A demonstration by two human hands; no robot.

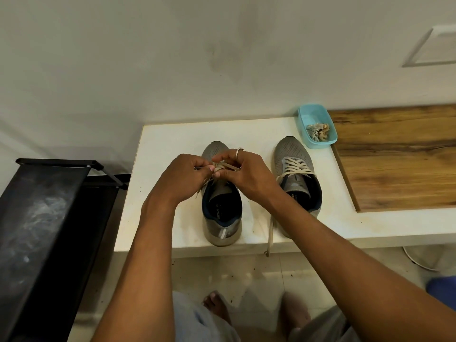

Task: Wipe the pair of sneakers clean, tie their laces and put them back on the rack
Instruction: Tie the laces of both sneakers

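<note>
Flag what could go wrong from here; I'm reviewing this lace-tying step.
The loose lace of the right sneaker hangs over the edge of the ledge; an arm or leg could snag it and drag the shoe off. The left sneaker has its heel near that edge, so a hard tug from the left hand and right hand pinching its lace could slide it off.

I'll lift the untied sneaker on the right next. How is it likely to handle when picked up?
Probably light for its size: the right sneaker has a perforated mesh upper. Its loose lace looks floppy, hanging over the white ledge edge, so it would likely dangle and could snag. Sitting flat, it seems unlikely to roll.
</note>
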